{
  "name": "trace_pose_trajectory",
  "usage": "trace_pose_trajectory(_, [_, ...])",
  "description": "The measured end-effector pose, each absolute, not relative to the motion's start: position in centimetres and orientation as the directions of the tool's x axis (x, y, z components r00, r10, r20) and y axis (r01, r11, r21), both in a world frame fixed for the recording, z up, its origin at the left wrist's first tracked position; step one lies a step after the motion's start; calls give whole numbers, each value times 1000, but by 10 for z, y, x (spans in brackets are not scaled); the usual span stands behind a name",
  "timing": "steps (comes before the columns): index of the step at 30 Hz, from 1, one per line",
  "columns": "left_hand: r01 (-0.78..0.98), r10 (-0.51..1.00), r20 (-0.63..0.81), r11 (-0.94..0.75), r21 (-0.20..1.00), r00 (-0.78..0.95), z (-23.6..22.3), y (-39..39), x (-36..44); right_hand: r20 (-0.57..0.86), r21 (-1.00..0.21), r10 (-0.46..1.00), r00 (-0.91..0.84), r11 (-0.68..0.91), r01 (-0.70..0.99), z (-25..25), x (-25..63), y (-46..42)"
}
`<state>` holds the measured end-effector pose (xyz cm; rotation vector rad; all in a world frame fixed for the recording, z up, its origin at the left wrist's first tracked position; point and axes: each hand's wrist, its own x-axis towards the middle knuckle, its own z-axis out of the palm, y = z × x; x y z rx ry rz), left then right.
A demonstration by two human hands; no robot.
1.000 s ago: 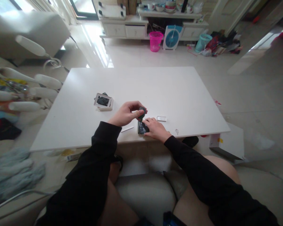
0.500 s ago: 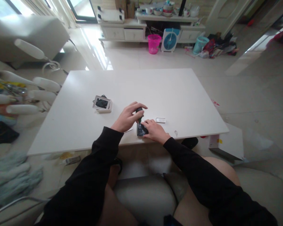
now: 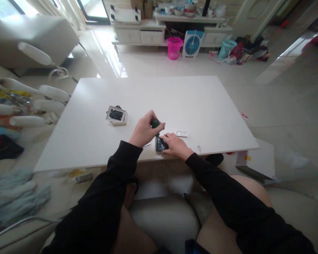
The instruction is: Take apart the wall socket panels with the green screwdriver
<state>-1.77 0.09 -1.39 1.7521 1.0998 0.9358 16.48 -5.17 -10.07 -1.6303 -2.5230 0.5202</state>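
My left hand [image 3: 145, 129] is closed around the dark green handle of a small screwdriver [image 3: 155, 124], held upright with its tip down on a small black device [image 3: 160, 144]. The device lies flat near the front edge of the white table [image 3: 159, 98]. My right hand [image 3: 175, 144] rests on the device, fingers curled over its right side and pressing it down. A thin white strip [image 3: 147, 144] lies just left of the device, partly under my left wrist.
A small clear rectangular piece [image 3: 182, 134] lies right of my hands, and a tiny bit [image 3: 198, 148] sits near the table's front edge. A square frame-like box with a dark inside [image 3: 116, 115] lies to the left. Pink basket [image 3: 174, 47] and fan [image 3: 192, 43] stand on the floor beyond.
My left hand's fingers have shifted round the screwdriver handle and now wrap it more tightly. The right hand stays on the device.
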Motion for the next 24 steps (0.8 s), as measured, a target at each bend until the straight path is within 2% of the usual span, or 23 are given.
trace_pose_trajectory(3, [215, 870, 97, -226, 950, 484, -11, 3, -20, -108, -329, 898, -427, 372, 868, -100, 165, -52])
trace_pose_trajectory(8, [49, 762, -23, -12, 999, 647, -3, 11, -34, -122, -336, 896, -428, 369, 867, -99, 165, -52])
trace_pose_trajectory(12, [82, 746, -5, -67, 994, 666, -1, 13, -40, -122, -334, 897, -426, 367, 868, -98, 165, -52])
trace_pose_trajectory(15, [141, 800, 39, -154, 978, 599, -2, 10, -36, -124, -336, 898, -423, 363, 869, -97, 165, -52])
trace_pose_trajectory(18, [213, 934, 116, -196, 957, 339, -8, 3, -26, -123, -340, 900, -418, 358, 870, -97, 165, -52])
trace_pose_trajectory(20, [235, 963, 140, -195, 952, 231, -11, 0, -19, -124, -339, 902, -414, 353, 872, -98, 165, -52])
trace_pose_trajectory(24, [196, 936, 149, -219, 956, 318, -12, -2, -13, -117, -334, 903, -414, 357, 873, -100, 164, -52])
